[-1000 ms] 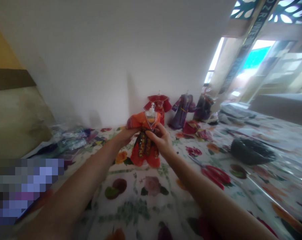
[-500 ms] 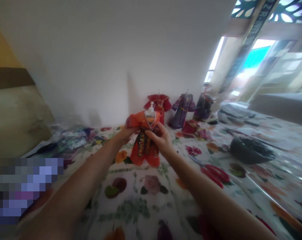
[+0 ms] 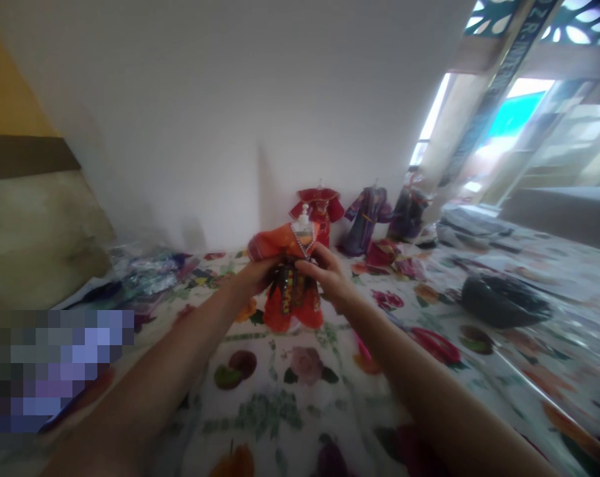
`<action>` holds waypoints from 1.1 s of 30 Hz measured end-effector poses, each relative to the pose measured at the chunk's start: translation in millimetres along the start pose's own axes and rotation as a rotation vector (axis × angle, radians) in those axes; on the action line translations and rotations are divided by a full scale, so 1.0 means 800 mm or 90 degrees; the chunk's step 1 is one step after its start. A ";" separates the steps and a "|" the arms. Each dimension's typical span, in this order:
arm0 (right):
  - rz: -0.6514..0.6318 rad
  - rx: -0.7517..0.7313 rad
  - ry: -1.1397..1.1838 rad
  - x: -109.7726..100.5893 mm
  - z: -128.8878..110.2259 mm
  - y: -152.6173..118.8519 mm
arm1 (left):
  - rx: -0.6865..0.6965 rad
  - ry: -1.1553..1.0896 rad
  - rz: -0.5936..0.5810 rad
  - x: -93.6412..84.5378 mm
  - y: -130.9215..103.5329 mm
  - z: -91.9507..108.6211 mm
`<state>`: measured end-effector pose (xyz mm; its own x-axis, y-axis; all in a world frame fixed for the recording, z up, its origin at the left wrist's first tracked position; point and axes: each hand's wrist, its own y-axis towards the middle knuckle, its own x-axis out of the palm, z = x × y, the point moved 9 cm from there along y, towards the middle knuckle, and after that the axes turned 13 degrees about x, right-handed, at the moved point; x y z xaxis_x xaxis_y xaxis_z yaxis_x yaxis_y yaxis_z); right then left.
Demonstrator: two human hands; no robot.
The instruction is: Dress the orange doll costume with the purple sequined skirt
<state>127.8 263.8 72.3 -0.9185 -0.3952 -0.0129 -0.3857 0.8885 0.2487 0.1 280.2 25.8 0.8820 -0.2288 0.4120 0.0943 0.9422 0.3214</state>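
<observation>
A miniature orange dress [image 3: 296, 306] with a pearl-edged neckline and a dark, gold-patterned waist stands upright on a small form with a white knobbed top [image 3: 304, 218]. My left hand [image 3: 262, 273] grips it at the left side of the waist, its fingers partly hidden under the orange sleeve. On the other side, my right hand [image 3: 330, 273] is closed on the waist, thumb in front and fingers behind. Red-handled scissors [image 3: 436, 344] lie on the table near my right forearm, which covers part of them.
Behind stand a red miniature dress [image 3: 324, 205], a purple one [image 3: 364, 222] and a dark one [image 3: 406, 215] by the white wall. A black bowl-like object [image 3: 503, 301] is at right. Plastic-wrapped material [image 3: 150, 275] lies left on the flowered tablecloth [image 3: 264, 411].
The view has shifted slightly, so everything sits a little further right. Both hands keep hold of the orange dress, and my right forearm now covers more of the scissors.
</observation>
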 end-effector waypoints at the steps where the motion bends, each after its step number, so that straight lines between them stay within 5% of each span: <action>1: -0.014 0.010 0.003 0.000 -0.001 0.000 | 0.000 -0.006 0.003 0.001 -0.002 -0.002; 11: -0.150 0.064 0.133 0.008 0.006 -0.002 | 0.020 -0.056 0.039 0.015 -0.012 -0.005; 21: -0.197 0.083 0.150 0.001 0.007 0.002 | 0.052 -0.088 0.044 0.034 -0.015 -0.009; 27: -0.161 0.064 0.093 -0.005 -0.003 -0.003 | 0.099 -0.085 0.065 0.038 -0.020 -0.005; 33: -0.023 0.006 -0.055 -0.018 -0.017 -0.010 | 0.145 -0.074 0.060 0.042 -0.026 0.001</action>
<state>145.3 259.5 83.7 -0.9077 -0.4060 -0.1056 -0.4195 0.8761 0.2375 27.4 252.5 33.8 0.8217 -0.1816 0.5402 -0.1034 0.8846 0.4547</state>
